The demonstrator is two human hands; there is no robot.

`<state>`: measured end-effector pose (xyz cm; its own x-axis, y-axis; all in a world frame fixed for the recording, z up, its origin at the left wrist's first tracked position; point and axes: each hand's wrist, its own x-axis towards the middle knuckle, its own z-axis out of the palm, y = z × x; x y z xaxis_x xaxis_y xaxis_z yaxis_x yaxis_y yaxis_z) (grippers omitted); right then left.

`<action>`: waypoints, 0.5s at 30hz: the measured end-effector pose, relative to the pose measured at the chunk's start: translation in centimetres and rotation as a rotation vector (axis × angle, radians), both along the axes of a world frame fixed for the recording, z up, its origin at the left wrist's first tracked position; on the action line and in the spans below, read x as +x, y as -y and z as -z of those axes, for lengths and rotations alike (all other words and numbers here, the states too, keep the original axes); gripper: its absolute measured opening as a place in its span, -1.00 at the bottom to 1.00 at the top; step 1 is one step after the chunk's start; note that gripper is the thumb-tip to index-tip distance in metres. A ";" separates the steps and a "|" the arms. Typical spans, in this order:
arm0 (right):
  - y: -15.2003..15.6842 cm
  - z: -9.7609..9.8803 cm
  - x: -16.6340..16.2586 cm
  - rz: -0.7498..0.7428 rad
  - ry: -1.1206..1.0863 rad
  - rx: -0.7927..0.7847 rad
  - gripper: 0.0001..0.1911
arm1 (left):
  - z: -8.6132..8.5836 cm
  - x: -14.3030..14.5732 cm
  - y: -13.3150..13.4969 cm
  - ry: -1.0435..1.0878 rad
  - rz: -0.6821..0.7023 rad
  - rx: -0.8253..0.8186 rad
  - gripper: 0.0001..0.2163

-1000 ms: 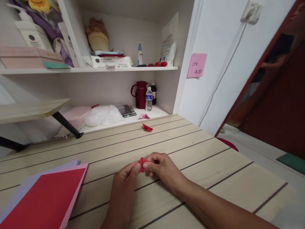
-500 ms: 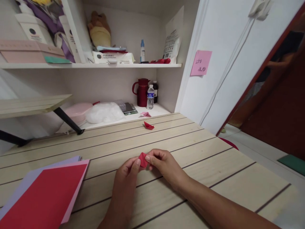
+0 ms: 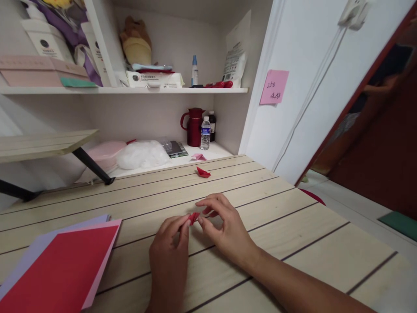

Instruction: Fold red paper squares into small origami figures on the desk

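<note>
A small folded piece of red paper (image 3: pixel 193 217) sits between my two hands, low over the wooden table (image 3: pixel 293 226). My left hand (image 3: pixel 169 245) pinches its left end with closed fingers. My right hand (image 3: pixel 221 228) touches its right side with thumb and fingertips, the other fingers lifted and spread. Most of the red piece is hidden by my fingers. A finished red paper boat (image 3: pixel 203 172) lies farther back on the table.
A stack of coloured paper sheets (image 3: pixel 61 269), red on top, lies at the near left. A pink folded paper (image 3: pixel 198 157), a red jug (image 3: pixel 193 127), a water bottle (image 3: pixel 205 134) and a plastic bag (image 3: pixel 141 154) stand on the lower shelf. A pink sticky note (image 3: pixel 274 87) hangs on the wall.
My right hand has loosened from a tight pinch, its fingers lifting and spreading over the red piece. The left hand keeps its hold. The piece now looks flatter and lower.
</note>
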<state>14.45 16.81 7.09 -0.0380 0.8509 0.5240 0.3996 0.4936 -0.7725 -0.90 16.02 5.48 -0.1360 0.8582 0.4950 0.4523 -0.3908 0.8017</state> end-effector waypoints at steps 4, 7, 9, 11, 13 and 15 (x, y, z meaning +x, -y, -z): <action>0.1 0.0 0.0 -0.007 -0.013 0.001 -0.66 | 0.4 -0.2 -0.1 -0.142 -0.045 0.143 -0.86; 0.1 0.0 -0.1 -0.014 -0.019 0.011 -0.68 | 0.3 -0.1 0.0 -0.247 -0.054 0.219 -0.86; 0.1 0.0 -0.1 -0.006 -0.021 0.013 -0.71 | 0.2 0.1 0.0 -0.307 -0.063 0.275 -0.87; 0.2 -0.1 -0.2 0.008 -0.018 0.011 -0.73 | 0.2 0.1 0.0 -0.357 -0.075 0.330 -0.86; 0.2 -0.3 -0.3 0.022 -0.014 0.006 -0.74 | 0.1 0.2 0.0 -0.396 -0.075 0.382 -0.86; 0.3 -0.4 -0.4 0.030 -0.013 0.004 -0.74 | 0.1 0.2 0.1 -0.424 -0.077 0.414 -0.86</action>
<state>14.06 16.53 7.53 -0.0057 0.8497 0.5273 0.4043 0.4842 -0.7759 -0.72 15.93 5.36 0.0926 0.5779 0.8109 0.7389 -0.5858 0.3330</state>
